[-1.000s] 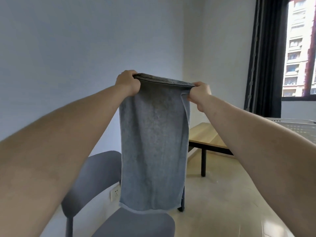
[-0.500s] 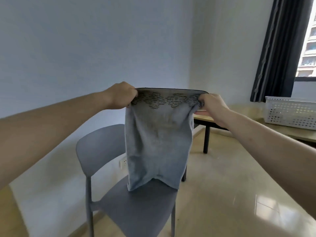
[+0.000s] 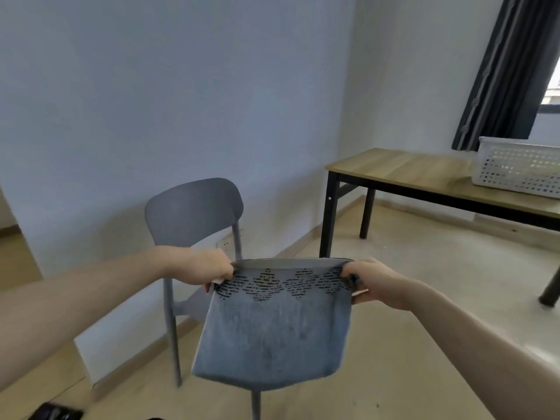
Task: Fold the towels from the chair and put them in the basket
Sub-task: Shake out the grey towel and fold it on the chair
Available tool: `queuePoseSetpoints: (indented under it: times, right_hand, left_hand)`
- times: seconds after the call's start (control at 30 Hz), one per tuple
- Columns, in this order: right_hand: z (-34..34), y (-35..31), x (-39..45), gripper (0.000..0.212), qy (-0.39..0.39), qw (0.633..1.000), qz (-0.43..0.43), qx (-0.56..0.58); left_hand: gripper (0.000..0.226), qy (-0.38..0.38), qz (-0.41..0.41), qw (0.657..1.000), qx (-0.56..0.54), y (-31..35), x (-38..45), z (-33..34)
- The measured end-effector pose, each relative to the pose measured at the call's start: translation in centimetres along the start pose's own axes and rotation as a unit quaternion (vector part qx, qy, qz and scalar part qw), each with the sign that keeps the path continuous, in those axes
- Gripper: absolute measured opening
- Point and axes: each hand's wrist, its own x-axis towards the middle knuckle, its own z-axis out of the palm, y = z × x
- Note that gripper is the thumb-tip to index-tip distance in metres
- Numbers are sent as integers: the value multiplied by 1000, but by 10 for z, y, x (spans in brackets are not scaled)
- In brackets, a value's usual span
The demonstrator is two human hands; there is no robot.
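A blue-grey towel with a band of black dashes near its top edge is stretched between my hands and drapes down over the seat of a grey chair. My left hand grips the towel's upper left corner. My right hand grips the upper right corner. The towel hides the chair's seat, so I cannot tell whether it lies on it. A white perforated basket stands on a wooden table at the right; what is in it cannot be made out.
The chair stands against a pale blue wall with a socket low behind it. The table has black legs. A dark curtain hangs beside a window at the upper right. A dark object lies on the floor at the lower left.
My hands have come down with the towel, from chest height to just above the chair's seat. The towel hangs shorter, and the view has tilted down toward the chair.
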Motion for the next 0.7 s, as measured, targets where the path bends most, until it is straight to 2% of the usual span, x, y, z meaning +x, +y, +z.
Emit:
queuePoseSetpoints:
  times: [0.13,0.2,0.23,0.3,0.43,0.5,0.6,0.7]
  right_hand:
    - [15,29,8,20,-3,1000,18,3]
    - [22,40,15,19,-10,1000,28,4]
    - [25,45,19,18,-12,999,34,6]
    - [30,54,29,16,-15,999,44,9]
    - [41,66,50,18,-26,998,62,15]
    - [47,71,60,20,-25,997,72,25]
    - [50,72,75,19,12,996,72,44]
    - [34,60,90,17,90,994,50,40]
  left_hand:
    - [20,-27,39,997,57,-16,9,37]
    - [19,-31,-18,999,35,-16,14,52]
    - [20,-24,-14,998,54,-21,20,59]
    - [24,-7,-35,998,44,-23,27,69]
    - [30,10,-42,998,-56,-39,38,85]
    - [31,21,-36,998,-49,-43,46,90]
    - [31,48,-34,994,-97,-51,65,89]
    - [36,104,-17,980,-166,-56,84,73]
